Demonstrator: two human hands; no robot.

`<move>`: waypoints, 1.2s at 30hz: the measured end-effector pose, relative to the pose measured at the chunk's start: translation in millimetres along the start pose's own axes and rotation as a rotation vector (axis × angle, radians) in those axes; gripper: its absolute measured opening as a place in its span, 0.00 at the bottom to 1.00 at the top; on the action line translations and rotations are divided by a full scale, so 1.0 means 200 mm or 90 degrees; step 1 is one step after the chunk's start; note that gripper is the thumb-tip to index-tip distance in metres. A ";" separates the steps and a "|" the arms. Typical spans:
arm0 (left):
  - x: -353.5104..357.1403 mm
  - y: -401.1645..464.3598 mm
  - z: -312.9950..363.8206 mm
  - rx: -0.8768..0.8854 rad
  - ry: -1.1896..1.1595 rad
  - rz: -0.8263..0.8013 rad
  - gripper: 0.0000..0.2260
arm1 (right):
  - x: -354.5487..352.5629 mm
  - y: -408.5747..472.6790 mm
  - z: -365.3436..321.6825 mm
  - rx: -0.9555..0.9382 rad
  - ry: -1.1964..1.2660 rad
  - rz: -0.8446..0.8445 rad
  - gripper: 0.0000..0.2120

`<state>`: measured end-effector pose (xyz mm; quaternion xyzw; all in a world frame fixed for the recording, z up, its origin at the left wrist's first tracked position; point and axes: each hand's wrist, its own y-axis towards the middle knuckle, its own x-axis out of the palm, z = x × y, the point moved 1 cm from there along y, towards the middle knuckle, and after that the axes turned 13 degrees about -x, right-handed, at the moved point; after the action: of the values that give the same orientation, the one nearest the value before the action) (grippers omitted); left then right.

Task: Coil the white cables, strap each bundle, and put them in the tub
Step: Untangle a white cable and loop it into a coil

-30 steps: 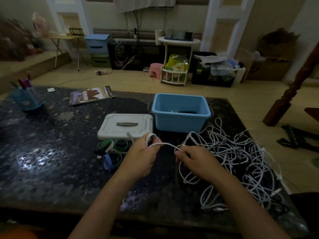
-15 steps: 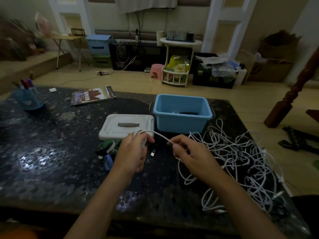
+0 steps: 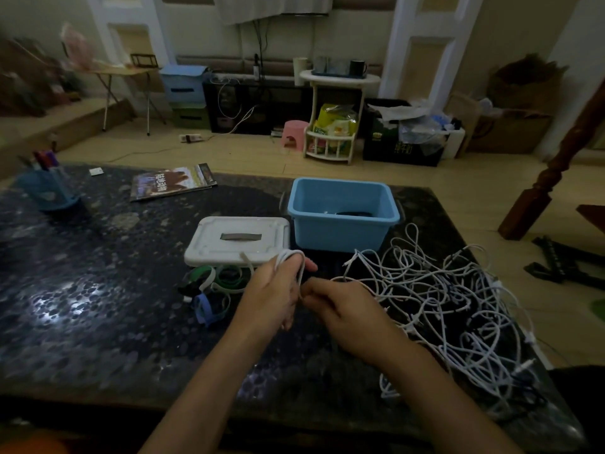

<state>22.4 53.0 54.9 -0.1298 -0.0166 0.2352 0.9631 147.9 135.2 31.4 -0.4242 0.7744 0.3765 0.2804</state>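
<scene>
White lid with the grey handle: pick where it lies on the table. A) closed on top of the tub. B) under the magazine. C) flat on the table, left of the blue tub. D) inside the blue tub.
C: the white lid lies flat on the table, left of the open blue tub.

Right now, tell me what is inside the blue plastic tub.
Inside the blue plastic tub, a dark, flat oval thing lies on the bottom with a small pale speck beside it. The near wall hides the front of the floor, so anything there cannot be seen.
</scene>
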 end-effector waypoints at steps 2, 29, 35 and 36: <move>-0.01 0.01 -0.01 0.022 0.046 0.028 0.17 | -0.01 0.00 0.00 0.008 0.000 -0.002 0.05; -0.22 0.00 0.06 0.042 -0.006 0.217 0.18 | -0.04 -0.01 0.06 0.044 0.072 -0.006 0.05; -0.12 -0.04 0.03 0.011 0.241 0.146 0.28 | -0.07 0.00 0.04 0.018 0.182 0.080 0.08; -0.10 -0.03 0.01 -0.010 0.293 0.104 0.32 | -0.07 0.00 0.04 0.016 0.187 0.095 0.08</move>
<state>6.3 39.1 59.7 -0.1883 0.2120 0.2766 0.9182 155.2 148.9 38.1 -0.4124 0.8409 0.3209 0.1407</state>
